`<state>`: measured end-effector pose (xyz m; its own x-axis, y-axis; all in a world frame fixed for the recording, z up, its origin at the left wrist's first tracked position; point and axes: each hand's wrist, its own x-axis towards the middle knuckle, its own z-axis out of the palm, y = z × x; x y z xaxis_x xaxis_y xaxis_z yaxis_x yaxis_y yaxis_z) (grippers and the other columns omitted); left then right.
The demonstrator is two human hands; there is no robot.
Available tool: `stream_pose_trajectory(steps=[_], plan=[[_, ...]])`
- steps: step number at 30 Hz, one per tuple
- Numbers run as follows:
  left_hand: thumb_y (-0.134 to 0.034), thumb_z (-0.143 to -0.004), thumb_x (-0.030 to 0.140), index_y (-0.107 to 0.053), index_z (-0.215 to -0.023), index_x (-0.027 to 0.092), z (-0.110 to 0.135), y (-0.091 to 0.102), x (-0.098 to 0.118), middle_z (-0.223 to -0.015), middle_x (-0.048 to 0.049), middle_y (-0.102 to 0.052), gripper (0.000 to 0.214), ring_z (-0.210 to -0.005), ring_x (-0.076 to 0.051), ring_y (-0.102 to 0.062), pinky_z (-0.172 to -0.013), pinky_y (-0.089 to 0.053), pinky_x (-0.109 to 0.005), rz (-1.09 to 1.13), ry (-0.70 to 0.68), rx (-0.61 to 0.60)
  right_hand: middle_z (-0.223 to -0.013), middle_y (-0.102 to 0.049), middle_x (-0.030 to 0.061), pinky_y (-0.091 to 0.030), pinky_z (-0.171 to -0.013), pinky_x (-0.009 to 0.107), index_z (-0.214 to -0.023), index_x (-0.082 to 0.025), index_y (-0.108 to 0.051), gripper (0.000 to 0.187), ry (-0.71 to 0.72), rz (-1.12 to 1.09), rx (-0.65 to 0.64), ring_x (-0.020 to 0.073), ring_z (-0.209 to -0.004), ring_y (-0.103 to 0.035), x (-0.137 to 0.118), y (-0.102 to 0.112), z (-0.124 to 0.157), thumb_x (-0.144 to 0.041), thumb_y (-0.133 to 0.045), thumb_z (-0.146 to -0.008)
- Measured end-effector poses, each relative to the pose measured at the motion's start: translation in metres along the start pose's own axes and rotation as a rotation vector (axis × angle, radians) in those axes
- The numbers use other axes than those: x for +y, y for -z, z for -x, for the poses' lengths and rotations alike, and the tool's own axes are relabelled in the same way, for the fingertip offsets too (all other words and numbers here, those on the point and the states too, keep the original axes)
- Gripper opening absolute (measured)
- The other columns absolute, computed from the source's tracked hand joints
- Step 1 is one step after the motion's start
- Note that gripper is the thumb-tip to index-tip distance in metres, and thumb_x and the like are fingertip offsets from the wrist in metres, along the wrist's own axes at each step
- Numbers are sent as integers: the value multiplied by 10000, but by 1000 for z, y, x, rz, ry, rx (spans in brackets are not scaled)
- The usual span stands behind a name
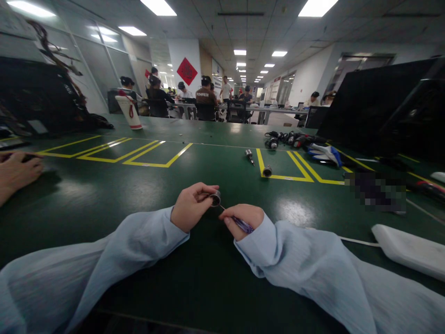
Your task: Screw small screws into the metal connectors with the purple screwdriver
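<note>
My left hand [193,205] is closed around a small round metal part [215,198], its hollow end turned to the right. In my right hand [245,217] is a screwdriver with a purple, see-through handle [243,225]. Its thin shaft [223,208] points up and left at the metal part; I cannot tell whether the tip touches inside. Both hands are held above the green table [208,273]. Beyond them lie a metal ring-shaped piece [267,171] and a small metal piece with a thin shaft [249,157].
Yellow tape outlines [149,164] mark the table. Cables and connectors [288,139] and a blue-white glove [325,154] lie at the back right. A white device [410,250] sits at right, a paper cup [129,111] at back left. Another person's hand [19,174] rests at far left.
</note>
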<state>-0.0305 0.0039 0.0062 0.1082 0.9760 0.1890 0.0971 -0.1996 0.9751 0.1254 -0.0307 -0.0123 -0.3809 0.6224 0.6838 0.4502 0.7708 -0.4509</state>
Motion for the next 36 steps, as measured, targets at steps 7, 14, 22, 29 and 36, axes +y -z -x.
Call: stream_pose_trajectory(steps=[7, 14, 22, 29, 36], plan=[[-634, -530, 142, -593, -728, 111, 2, -1, 1, -1007, -121, -646, 205, -851, -214, -631, -801, -492, -374, 14, 18, -21, -700, -683, 21, -482, -667, 228, -726, -189, -624, 164, -13, 8, 17, 123, -646, -630, 6, -5, -1, -150, -465, -735], [-634, -518, 103, -613, -765, 99, 4, -1, 1, -1040, -131, -631, 248, -922, -220, -613, -889, -448, -370, 17, 15, -23, -691, -674, 44, -477, -665, 230, -731, -161, -619, 168, 38, 84, -15, 131, -640, -628, 6, -6, -1, -135, -453, -737], [-701, -497, 160, -620, -790, 91, 6, -3, 5, -1029, -129, -635, 312, -822, -222, -643, -814, -501, -370, 36, 57, 31, -644, -646, 77, -464, -551, 263, -714, -130, -604, 134, 279, 297, -87, 168, -573, -594, 15, -12, 1, -119, -472, -693], [-718, -485, 154, -628, -818, 85, 5, -1, 7, -859, -89, -684, 351, -768, -206, -651, -777, -515, -354, 80, 105, 46, -745, -690, 71, -495, -667, 224, -791, -130, -641, 177, -18, -173, 81, 131, -680, -642, 17, -9, -4, -168, -469, -776], [-718, -492, 141, -631, -811, 89, 5, 0, 7, -840, -78, -684, 334, -735, -190, -651, -759, -518, -340, 109, 107, 46, -713, -684, 89, -510, -648, 253, -803, -102, -663, 188, -184, -408, 76, 143, -646, -644, 21, -8, -5, -197, -507, -757]])
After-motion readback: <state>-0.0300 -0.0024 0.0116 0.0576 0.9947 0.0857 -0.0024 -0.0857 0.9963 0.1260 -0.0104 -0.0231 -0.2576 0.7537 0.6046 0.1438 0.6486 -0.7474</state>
